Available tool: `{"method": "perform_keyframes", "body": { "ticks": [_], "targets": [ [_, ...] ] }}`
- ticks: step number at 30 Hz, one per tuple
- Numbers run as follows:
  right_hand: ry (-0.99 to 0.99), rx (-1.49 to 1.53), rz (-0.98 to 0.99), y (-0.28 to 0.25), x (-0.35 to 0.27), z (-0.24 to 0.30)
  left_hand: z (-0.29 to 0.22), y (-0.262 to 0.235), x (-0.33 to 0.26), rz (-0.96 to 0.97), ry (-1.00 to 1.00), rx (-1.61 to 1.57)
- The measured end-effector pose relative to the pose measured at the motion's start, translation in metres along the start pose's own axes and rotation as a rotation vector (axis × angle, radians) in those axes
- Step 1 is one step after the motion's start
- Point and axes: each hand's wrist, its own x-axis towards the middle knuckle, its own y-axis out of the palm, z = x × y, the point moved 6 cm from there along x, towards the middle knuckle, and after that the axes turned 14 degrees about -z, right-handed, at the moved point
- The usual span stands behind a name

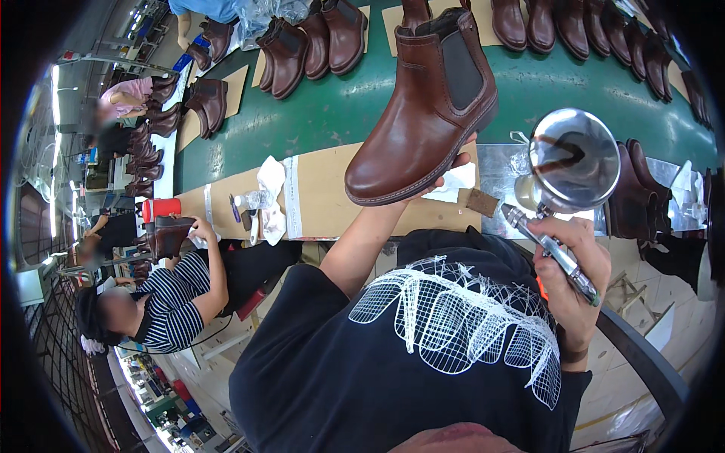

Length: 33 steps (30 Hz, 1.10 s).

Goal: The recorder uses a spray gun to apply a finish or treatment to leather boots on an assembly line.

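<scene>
A brown leather ankle boot (430, 98) with dark elastic side panels is held up above the bench, its toe pointing down and left. My left hand (438, 183) is closed under its sole; the boot hides part of the palm and fingers. A metal spray gun (560, 257) is in my right hand (570, 302), with the fingers wrapped round its body. On top sits a shiny round metal cup (596, 170). The gun's nozzle points up and left, toward the boot but apart from it.
A green table (302, 124) carries several brown boots (283, 57) on cardboard. On the near cardboard strip (332, 189) lie a white cloth (272, 181), a clear bottle (253, 199) and a brown block (481, 202). More boots (634, 196) stand right. Left, a person in stripes (177, 294) holds a boot.
</scene>
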Motion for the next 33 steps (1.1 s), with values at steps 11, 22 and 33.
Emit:
{"method": "perform_keyframes", "body": {
  "ticks": [11, 22, 33],
  "targets": [
    [0.11, -0.011, -0.036, -0.005, -0.01, -0.006, -0.004, -0.007, 0.0, -0.009, 0.029, 0.033],
    [-0.013, 0.03, -0.161, -0.014, 0.005, 0.005, -0.002, 0.002, -0.002, -0.059, 0.144, 0.218],
    [-0.093, -0.008, -0.088, -0.014, 0.013, 0.008, -0.003, -0.015, -0.004, -0.015, 0.022, 0.224]
  ]
}}
